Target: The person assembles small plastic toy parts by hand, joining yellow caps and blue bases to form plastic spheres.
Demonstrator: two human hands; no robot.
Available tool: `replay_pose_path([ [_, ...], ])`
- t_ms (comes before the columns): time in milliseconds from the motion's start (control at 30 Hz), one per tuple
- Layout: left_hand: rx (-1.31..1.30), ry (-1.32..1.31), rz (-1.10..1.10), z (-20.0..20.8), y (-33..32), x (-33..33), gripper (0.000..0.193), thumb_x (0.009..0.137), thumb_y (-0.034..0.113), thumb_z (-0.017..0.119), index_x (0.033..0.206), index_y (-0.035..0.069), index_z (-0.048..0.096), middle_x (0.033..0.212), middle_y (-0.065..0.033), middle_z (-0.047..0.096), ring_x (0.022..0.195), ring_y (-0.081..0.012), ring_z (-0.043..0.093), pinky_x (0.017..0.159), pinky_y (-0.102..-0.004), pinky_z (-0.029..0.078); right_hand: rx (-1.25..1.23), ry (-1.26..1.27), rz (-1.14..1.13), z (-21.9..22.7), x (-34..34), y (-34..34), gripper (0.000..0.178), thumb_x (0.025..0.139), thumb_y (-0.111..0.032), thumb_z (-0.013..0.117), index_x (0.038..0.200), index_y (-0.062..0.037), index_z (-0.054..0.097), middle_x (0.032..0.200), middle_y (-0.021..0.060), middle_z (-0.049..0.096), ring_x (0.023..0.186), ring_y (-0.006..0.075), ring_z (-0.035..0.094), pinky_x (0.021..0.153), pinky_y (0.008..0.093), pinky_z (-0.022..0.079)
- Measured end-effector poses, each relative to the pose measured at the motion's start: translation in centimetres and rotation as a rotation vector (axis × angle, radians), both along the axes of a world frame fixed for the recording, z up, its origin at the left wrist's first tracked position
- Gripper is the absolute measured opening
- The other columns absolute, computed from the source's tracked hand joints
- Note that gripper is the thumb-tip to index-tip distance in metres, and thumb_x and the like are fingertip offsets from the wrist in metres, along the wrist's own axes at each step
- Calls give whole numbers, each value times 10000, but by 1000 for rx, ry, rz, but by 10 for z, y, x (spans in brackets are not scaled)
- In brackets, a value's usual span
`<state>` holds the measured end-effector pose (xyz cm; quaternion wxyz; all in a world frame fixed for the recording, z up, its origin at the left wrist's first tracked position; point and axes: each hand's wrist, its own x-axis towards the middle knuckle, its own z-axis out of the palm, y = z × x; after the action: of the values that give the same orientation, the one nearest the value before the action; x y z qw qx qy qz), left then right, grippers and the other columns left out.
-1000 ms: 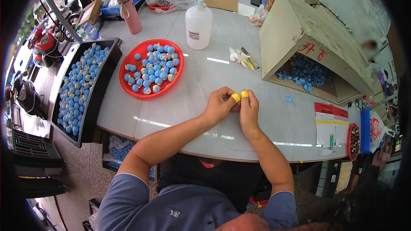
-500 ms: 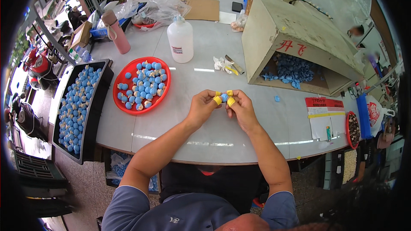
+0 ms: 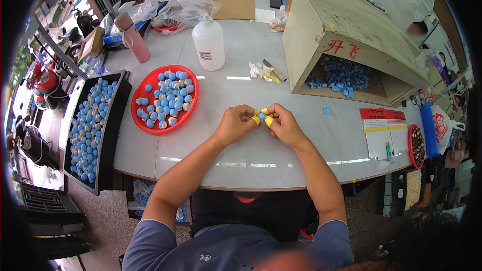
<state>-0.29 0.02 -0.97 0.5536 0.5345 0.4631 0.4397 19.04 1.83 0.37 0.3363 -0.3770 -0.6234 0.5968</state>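
Observation:
A small blue ball (image 3: 261,117) is pinched between the fingertips of both hands, above the middle of the table. My left hand (image 3: 237,123) closes on it from the left, my right hand (image 3: 284,125) from the right. Yellow wraps cover the thumb tips and some fingertips. To the left, a round red tray (image 3: 138,81) holds many blue balls, several with pale, rough patches. Further left, a long black bin (image 3: 108,158) is filled with similar balls. On the right, a cream box (image 3: 311,35) with an open front contains a heap of blue pieces (image 3: 346,76).
A white plastic bottle (image 3: 209,45) and a pink flask (image 3: 134,40) stand toward the back. A knife (image 3: 274,71) lies beside crumpled white scraps (image 3: 261,72). One loose blue piece (image 3: 326,110) rests right of my hands, near a red-and-white sheet (image 3: 384,123).
Both hands stay together on the ball, and their fingers have shifted slightly around it. The whole view has moved a little; the trays and box stand as before.

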Motion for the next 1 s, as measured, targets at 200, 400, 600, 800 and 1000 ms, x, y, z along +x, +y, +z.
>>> replay_pose_path([
  [200, 35, 20, 25, -1, -2, 2, 236, 845, 28, 681, 1023, -115, 619, 937, -130, 689, 853, -150, 690, 739, -243, 540, 44, -1, 8, -2, -1, -1, 67, 956, -14, 508, 1021, -29, 518, 842, 20, 561, 601, 48, 448, 519, 197, 382],
  [400, 35, 12, 39, -6, -1, 4, 233, 842, 27, 679, 1019, -113, 621, 934, -130, 690, 845, -150, 690, 735, -247, 542, 111, 0, -16, -7, -2, -1, 68, 954, -16, 510, 1020, -31, 518, 843, 14, 555, 600, 38, 429, 514, 190, 372],
  [600, -43, -35, 61, 3, -4, 6, 239, 861, 23, 650, 1040, -128, 601, 952, -145, 686, 858, -163, 692, 742, -245, 546, -6, -9, -22, -3, -1, -1, 110, 940, -24, 534, 1048, -2, 542, 860, 30, 591, 619, 42, 480, 529, 196, 404],
  [800, -94, -80, 27, 7, -3, 5, 248, 874, 6, 625, 1067, -143, 578, 980, -156, 676, 877, -172, 692, 761, -242, 556, -28, 1, -9, 1, 1, 1, 117, 939, -35, 539, 1050, 0, 543, 852, 27, 590, 600, 47, 478, 504, 204, 404],
  [1000, -44, -51, 23, -5, 0, 4, 231, 854, 14, 653, 1032, -126, 608, 962, -141, 682, 861, -153, 686, 739, -238, 545, -18, -17, 3, -2, 1, 2, 108, 931, -19, 539, 1037, 0, 535, 834, 24, 581, 602, 45, 469, 499, 206, 398],
])
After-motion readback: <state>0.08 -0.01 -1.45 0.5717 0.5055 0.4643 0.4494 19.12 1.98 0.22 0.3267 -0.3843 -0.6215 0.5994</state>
